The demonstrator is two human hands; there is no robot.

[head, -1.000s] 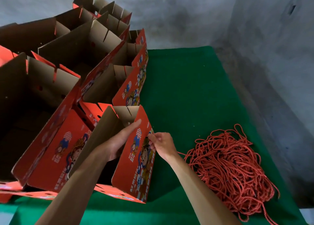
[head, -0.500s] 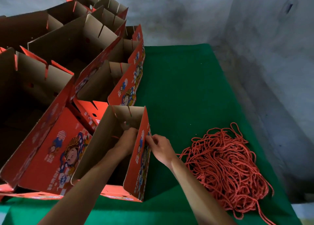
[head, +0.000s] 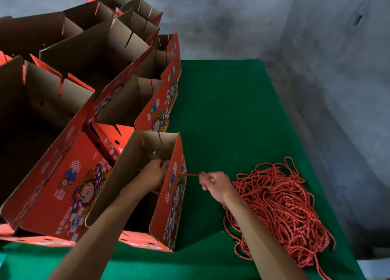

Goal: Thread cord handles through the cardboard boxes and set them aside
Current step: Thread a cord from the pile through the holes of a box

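Observation:
An open red cardboard box [head: 168, 212] with a cartoon print stands on the green table [head: 232, 110] near the front. My left hand [head: 153, 177] is inside the box, fingers curled against the inner face of its right wall; what they hold is hidden. My right hand [head: 215, 184] is outside, to the right of that wall, and pinches a short red cord [head: 191, 174] stretched taut from the wall to my fingers. A pile of red cords [head: 280, 212] lies on the table to the right of my right forearm.
Several more open red boxes [head: 84, 79] are packed together at the left and back, some leaning on each other. A grey concrete wall [head: 316, 47] runs behind and along the right side of the table.
My right hand has pulled away from the box wall to the right, drawing a length of cord out. My left hand has gone deeper inside the box.

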